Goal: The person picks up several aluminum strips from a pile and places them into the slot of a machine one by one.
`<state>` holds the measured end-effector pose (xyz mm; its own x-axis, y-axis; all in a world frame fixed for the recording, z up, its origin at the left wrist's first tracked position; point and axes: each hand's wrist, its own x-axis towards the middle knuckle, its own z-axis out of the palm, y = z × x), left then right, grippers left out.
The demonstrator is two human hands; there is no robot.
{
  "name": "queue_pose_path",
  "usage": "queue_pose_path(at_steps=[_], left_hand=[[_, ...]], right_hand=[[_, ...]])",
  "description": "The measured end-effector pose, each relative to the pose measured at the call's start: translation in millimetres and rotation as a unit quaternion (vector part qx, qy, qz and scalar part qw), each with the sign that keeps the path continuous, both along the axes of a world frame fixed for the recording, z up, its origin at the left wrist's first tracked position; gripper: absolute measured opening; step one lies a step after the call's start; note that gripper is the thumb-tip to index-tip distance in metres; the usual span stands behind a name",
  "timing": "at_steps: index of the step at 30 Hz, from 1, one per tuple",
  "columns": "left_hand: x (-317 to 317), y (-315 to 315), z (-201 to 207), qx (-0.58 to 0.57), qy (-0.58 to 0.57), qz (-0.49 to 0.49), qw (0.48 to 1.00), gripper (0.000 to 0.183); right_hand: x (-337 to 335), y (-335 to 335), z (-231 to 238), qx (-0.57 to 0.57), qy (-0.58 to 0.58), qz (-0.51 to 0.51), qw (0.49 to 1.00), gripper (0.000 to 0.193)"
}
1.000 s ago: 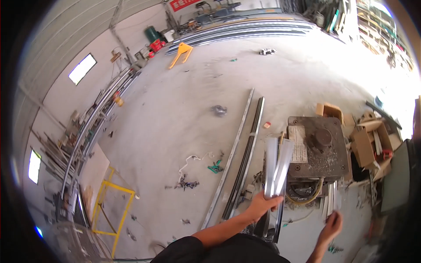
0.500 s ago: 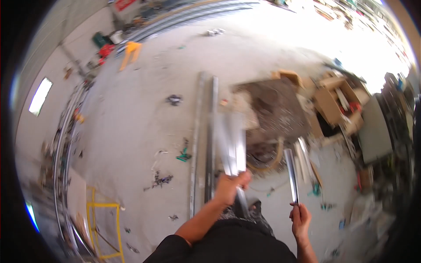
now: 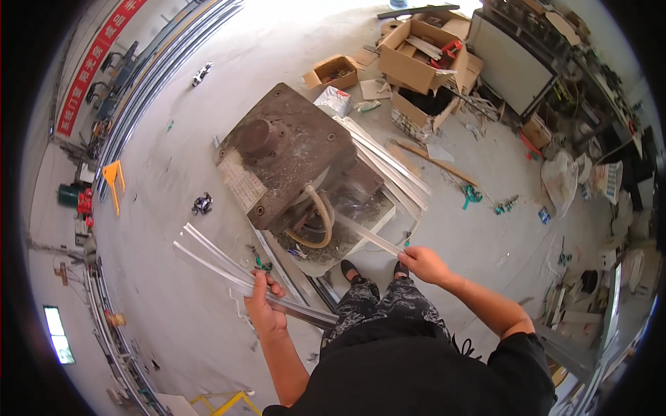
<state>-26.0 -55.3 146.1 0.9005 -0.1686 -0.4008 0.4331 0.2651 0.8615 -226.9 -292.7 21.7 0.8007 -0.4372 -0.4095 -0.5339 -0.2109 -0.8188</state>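
Observation:
My left hand [image 3: 267, 305] is closed round several long silvery strips [image 3: 225, 267]. Their far ends fan apart to the left, and their near ends reach toward my trousers. My right hand [image 3: 425, 265] grips the near end of another single long strip [image 3: 371, 236]. That strip slants up and left to the lower part of a dusty brown machine [image 3: 298, 135]. Where its far end meets the machine, I cannot tell whether they touch. A curved hose [image 3: 326, 215] loops at the machine's near side, left of the strip.
White strips [image 3: 392, 166] lie in a bundle right of the machine. Cardboard boxes [image 3: 416, 66] stand behind it. Long metal profiles [image 3: 149, 83] lie along the far left. Green scraps [image 3: 472, 195] and a wooden stick [image 3: 437, 165] are on the floor at right.
My view has turned right, so the machine now stands in front of me. The strip in my right hand has come up to the machine. My left hand has moved out to the left with its strips.

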Motion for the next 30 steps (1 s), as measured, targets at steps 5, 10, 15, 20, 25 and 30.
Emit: queue_pose_path(at_steps=[5, 10, 15, 20, 25, 30], left_hand=[[-0.3, 12.2, -3.6, 0.004, 0.014, 0.007, 1.0, 0.016], [8.0, 10.3, -8.4, -0.004, 0.028, 0.013, 1.0, 0.015], [16.2, -7.2, -9.0, 0.003, 0.033, 0.003, 0.999, 0.017], [10.5, -7.0, -10.7, 0.053, 0.02, 0.015, 0.998, 0.017], [5.8, -24.8, -24.1, 0.002, 0.038, -0.009, 0.999, 0.019], [11.0, -1.1, -15.5, -0.039, 0.041, 0.018, 0.998, 0.02]], right_hand=[[-0.2, -10.8, -3.7, 0.083, 0.028, -0.003, 0.996, 0.033], [3.9, -24.8, -2.5, 0.144, 0.058, -0.029, 0.987, 0.035], [6.7, 3.4, -6.3, 0.091, 0.03, -0.084, 0.992, 0.033], [31.7, 51.9, -37.3, 0.176, 0.004, -0.136, 0.975, 0.032], [25.5, 40.8, -46.0, 0.311, -0.014, -0.192, 0.931, 0.03], [30.1, 42.6, -26.5, 0.32, -0.003, -0.164, 0.933, 0.029]])
